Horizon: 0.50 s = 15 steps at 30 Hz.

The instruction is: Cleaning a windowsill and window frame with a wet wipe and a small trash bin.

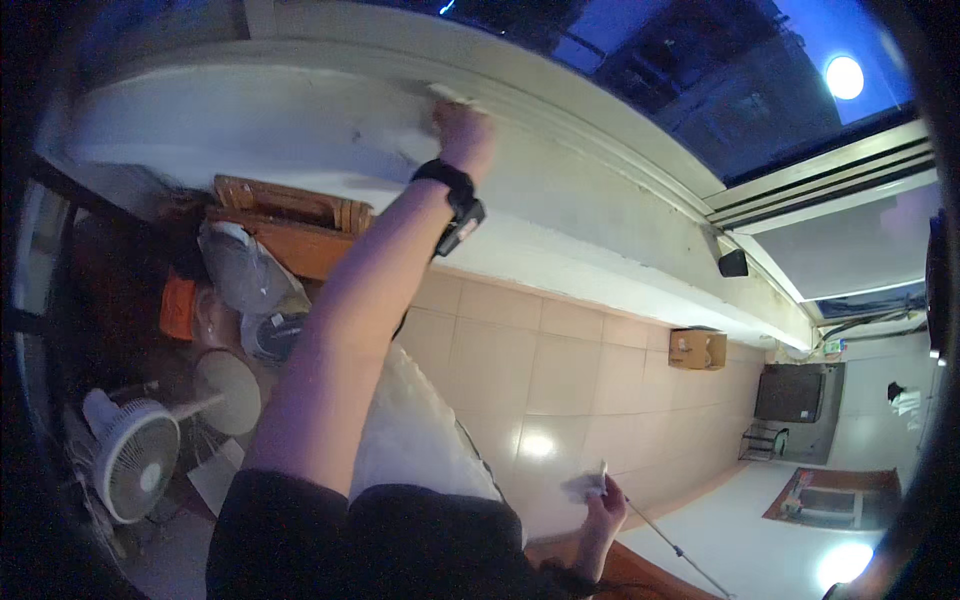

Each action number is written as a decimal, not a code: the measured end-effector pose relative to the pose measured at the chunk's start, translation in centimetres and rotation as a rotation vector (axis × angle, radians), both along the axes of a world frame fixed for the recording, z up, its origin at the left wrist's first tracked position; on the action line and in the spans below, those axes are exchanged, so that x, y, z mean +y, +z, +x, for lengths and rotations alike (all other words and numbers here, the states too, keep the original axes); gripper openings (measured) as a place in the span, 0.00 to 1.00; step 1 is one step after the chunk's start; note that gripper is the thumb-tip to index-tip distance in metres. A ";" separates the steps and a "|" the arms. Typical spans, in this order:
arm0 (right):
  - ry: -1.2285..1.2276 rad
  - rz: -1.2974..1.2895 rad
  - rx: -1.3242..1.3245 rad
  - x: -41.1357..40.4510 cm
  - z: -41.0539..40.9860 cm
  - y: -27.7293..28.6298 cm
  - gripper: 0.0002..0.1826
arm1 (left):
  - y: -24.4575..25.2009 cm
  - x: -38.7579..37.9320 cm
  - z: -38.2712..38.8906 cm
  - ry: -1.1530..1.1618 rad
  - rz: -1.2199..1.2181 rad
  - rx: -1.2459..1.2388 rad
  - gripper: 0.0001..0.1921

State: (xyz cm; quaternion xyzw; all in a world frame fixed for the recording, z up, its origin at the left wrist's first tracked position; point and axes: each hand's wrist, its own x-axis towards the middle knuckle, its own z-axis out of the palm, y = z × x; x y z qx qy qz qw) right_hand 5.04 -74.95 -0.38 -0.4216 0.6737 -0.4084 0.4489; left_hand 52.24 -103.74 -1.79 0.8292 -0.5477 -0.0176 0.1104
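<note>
My left hand (466,135), with a black band and device on its wrist, is stretched out to the window ledge (570,187). It presses a whitish cloth or tissue (450,94) against the ledge beside the window frame; motion blurs it. Lower down on the right, my right hand (606,510) pinches a crumpled white cloth or tissue (589,486) above the tiled floor. A thin metal pole (677,550) runs down and right from behind that hand; I cannot tell whether the hand touches it.
A black box-shaped object (733,263) sits on the ledge. Below the ledge are a wooden piece of furniture (300,244) and a cardboard box (694,349). Bags (251,270) and a white fan (139,461) stand at left. Dark window glass (637,75) rises beyond the ledge.
</note>
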 end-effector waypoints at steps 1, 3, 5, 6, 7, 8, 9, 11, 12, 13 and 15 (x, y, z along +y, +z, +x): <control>-0.013 0.016 -0.059 0.1 -1.4 -0.3 0.20 | -0.7 -1.1 -1.7 0.021 -0.045 -0.011 0.12; 0.008 0.087 -0.042 0.3 -2.8 -0.1 0.20 | -2.1 -3.4 -6.5 0.091 -0.155 -0.063 0.13; 0.086 0.149 0.099 -0.1 -5.8 -1.1 0.22 | -1.8 -5.6 -11.9 0.160 -0.219 -0.046 0.16; 0.102 0.160 0.096 -0.2 -7.7 -1.8 0.22 | -1.3 -6.3 -13.8 0.179 -0.208 0.006 0.17; 0.050 0.169 0.102 -0.3 -8.8 -2.2 0.21 | -1.3 -7.4 -15.8 0.132 -0.145 -0.006 0.17; -0.008 0.174 0.105 -0.5 -9.4 -2.5 0.19 | -1.2 -8.6 -17.6 0.079 -0.086 -0.018 0.18; -0.042 0.179 0.112 -0.7 -9.2 -1.8 0.19 | -0.9 -8.9 -19.1 0.084 -0.076 -0.025 0.18; -0.026 0.208 0.074 -1.1 -11.2 -1.9 0.20 | -0.2 -9.8 -22.0 0.015 -0.137 0.080 0.18; -0.016 0.227 0.040 -1.4 -12.2 -2.1 0.20 | -0.8 -10.6 -23.3 0.014 -0.128 0.067 0.18; -0.016 0.235 0.021 -1.8 -13.0 -2.4 0.20 | -1.5 -11.3 -24.4 0.100 -0.221 -0.067 0.18; 0.013 0.258 0.042 -3.0 -14.4 -3.1 0.21 | -2.9 -12.8 -25.6 0.180 -0.309 -0.230 0.18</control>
